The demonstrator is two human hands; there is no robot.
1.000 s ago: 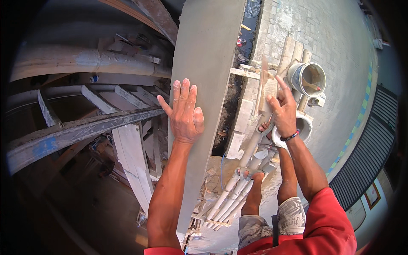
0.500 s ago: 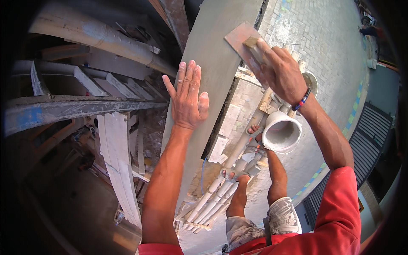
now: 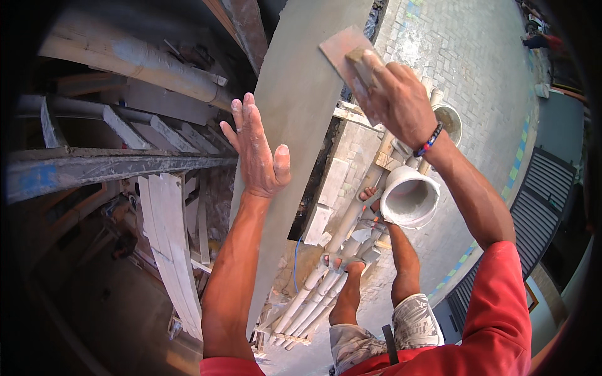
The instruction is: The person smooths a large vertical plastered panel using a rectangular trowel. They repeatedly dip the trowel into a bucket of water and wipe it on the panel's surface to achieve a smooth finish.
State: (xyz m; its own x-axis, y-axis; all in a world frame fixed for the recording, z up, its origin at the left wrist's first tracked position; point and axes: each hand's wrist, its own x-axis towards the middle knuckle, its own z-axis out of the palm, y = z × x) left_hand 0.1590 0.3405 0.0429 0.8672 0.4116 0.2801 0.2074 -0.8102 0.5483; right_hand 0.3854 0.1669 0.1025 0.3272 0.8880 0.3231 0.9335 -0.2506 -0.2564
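Note:
My right hand [image 3: 404, 103] is closed around the handle of a flat finishing trowel [image 3: 337, 51], whose thin blade lies at the right edge of a long smooth grey plastered surface [image 3: 301, 69]. Whether the blade touches the plaster is hard to tell. Over the left side of that surface my left hand [image 3: 258, 153] is open, fingers up and thumb apart, with nothing in it; contact with the plaster cannot be made out. Both hands carry pale plaster dust. Below my right forearm stands a white bucket [image 3: 389, 195] with grey residue inside.
My bare feet stand on tied bamboo poles [image 3: 311, 294] above brick paving [image 3: 483, 69]. A second pail [image 3: 459, 128] sits behind the first. To the left are a ladder-like frame [image 3: 125, 160], a thick bamboo pole [image 3: 138, 62] and a pale board [image 3: 168, 241]. A blue cord hangs near the ledge.
My left hand has shifted slightly left, turned, and its fingers are closer together. My right hand and the trowel have also moved a little left in the picture; the view itself has shifted slightly.

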